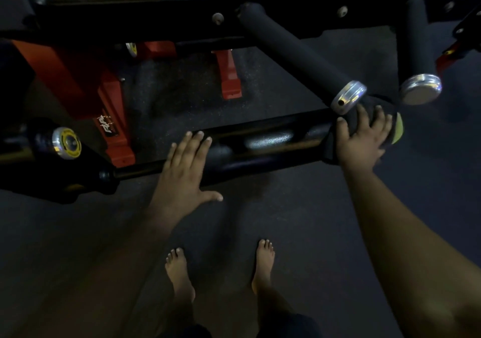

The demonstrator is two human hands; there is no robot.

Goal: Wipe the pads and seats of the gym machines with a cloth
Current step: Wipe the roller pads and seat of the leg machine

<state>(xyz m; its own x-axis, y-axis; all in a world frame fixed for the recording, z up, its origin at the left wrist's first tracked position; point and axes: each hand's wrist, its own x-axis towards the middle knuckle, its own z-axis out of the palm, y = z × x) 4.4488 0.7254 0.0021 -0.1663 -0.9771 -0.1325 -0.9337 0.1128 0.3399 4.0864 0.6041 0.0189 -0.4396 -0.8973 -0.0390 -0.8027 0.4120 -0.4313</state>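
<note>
Both hands are on one long black padded bar (260,142), which runs nearly level across the view from a yellow-capped end (66,142) at the left to its right end under the right hand. The right hand (363,139) lies with fingers spread and lightly curved over a dark cloth with a yellow-green edge (397,129), pressing it onto that right end of the bar; whether the fingers actually clasp the cloth cannot be told. The left hand (186,165) rests flat on the bar's middle with fingers straight, holding nothing. Unwiped length appears to lie leftward from the cloth, along the bar's long axis, so the next stroke would likely travel left. Two foam-covered posts (294,53) with metal caps stand just beyond the cloth.
</note>
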